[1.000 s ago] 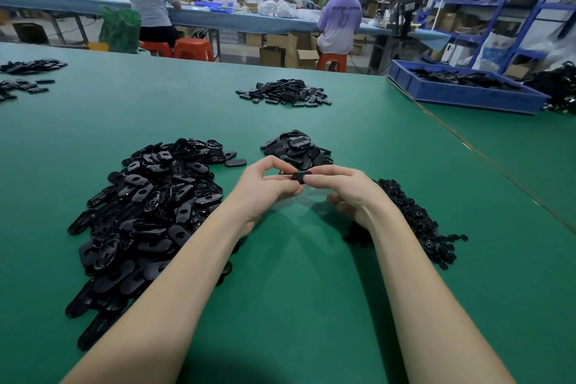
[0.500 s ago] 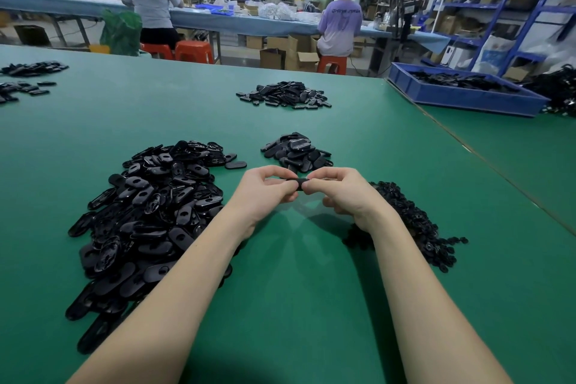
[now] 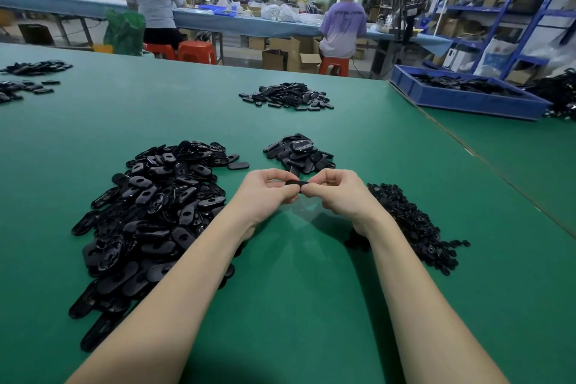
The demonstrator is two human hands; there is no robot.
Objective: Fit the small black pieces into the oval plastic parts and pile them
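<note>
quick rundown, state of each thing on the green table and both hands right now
black oval plastic part: held off the table, pinched at both ends
left hand: pinching the part
right hand: pinching the part
large heap of oval parts: loose
small pile beyond the hands: loose
heap of small black pieces: loose
blue plastic tray: holding black parts

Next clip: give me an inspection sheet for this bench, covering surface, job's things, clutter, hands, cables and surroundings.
Surface: green table, a seam running along its right side.
Job's things: large pile of oval plastic parts on the left; heap of small black pieces on the right; small pile of oval parts just beyond the hands; one oval part held edge-on.
Clutter: farther pile mid-table; scattered parts at far left.
Hands: left hand and right hand both pinch the held part.
Cables: nothing seen on the table.
Surroundings: blue bin, blue shelving, people at a far bench.
</note>
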